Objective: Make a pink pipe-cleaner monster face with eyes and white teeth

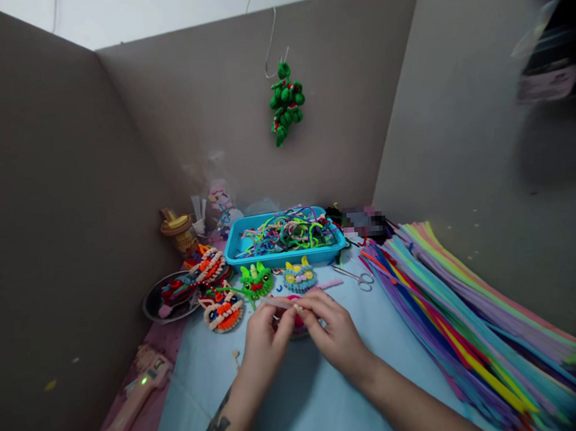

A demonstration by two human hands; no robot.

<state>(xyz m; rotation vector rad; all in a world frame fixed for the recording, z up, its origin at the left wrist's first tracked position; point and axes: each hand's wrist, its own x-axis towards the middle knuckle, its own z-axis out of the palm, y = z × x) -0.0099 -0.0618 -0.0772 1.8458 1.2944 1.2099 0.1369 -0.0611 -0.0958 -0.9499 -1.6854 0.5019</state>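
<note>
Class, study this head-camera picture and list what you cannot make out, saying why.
All in the head view:
- Most of the pink-red piece: hidden by the left hand and right hand.
- The patch right of the blue tray: covered by pixel blocks.
- Print on the wall label: blurred, too small.
- Right-hand ends of the pipe cleaners: lost in blur and shadow.

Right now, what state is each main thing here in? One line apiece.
Hands, left and right: pinching a pale bit
Pink piece: partly hidden by hands
Tray: holding tangled stems
Scissors: lying flat
Pink tool: green light on
Green ornament: hanging
Long stems: lying bunched
Bowl: holding coloured pieces
Green face, blue face: facing camera
</note>
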